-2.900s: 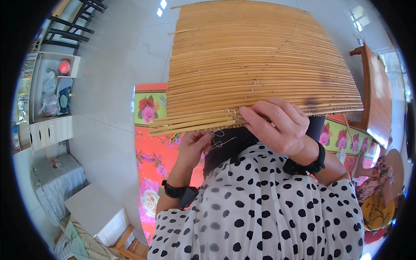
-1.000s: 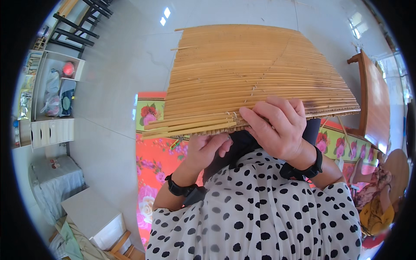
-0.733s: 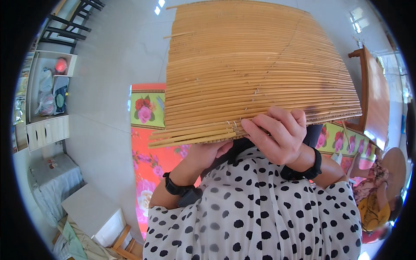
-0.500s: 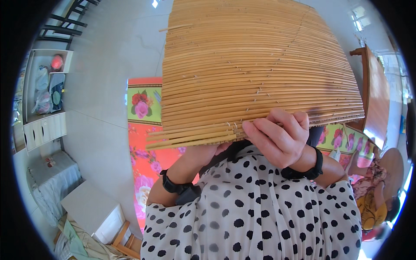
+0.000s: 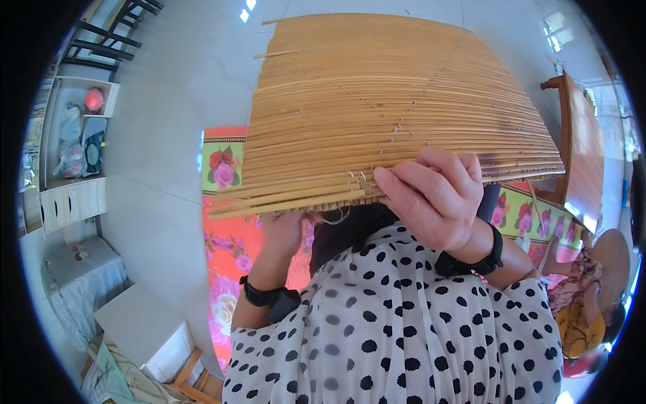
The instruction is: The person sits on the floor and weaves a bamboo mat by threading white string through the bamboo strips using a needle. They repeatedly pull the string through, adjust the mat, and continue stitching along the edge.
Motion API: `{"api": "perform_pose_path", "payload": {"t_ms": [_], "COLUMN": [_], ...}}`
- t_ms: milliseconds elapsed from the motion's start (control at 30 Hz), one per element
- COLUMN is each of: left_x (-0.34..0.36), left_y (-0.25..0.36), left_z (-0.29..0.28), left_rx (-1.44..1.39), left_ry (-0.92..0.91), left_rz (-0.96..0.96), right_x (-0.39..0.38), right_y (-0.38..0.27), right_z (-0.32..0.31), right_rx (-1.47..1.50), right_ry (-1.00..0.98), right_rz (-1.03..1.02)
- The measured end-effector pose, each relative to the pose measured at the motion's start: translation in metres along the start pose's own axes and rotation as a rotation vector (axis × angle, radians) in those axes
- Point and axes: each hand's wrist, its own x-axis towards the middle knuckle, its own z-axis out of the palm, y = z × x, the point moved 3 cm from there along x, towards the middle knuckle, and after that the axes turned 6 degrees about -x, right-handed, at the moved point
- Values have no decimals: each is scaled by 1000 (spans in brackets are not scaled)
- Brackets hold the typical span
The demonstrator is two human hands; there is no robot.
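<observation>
A large mat of thin bamboo strips (image 5: pixel 404 81) spans the upper middle, with a few paler strips (image 5: pixel 282 200) jutting left along its near edge. My right hand (image 5: pixel 431 192) grips that near edge, fingers bent on top beside small white ties. Below the jutting strips is my left hand (image 5: pixel 286 232), smeared by motion, its fingertips mostly under the mat. A white string loop (image 5: pixel 336 219) hangs just right of it, against dark cloth on my lap.
Floral pink-and-green matting (image 5: pixel 225 269) lies beneath me. On the left are black-legged furniture (image 5: pixel 108 47), white shelves (image 5: pixel 70 202) and pale boxes (image 5: pixel 138 323). A wooden table (image 5: pixel 582 148) stands at right, above another person (image 5: pixel 575 303) at the lower right.
My left hand has moved leftward and blurred, and the string loop shows again beside it. Since half a second ago my right hand and the mat's near edge have risen slightly in view.
</observation>
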Motion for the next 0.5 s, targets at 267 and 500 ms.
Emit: {"api": "perform_pose_path", "payload": {"t_ms": [267,500], "left_x": [-15,-24], "left_y": [69,74], "left_z": [0,60], "left_rx": [22,157], "left_ry": [-80,-334], "left_rz": [221,100], "right_x": [22,17], "right_y": [9,5], "right_z": [-7,-12], "right_rx": [-8,44], "right_ry": [8,-14], "right_rz": [6,36]}}
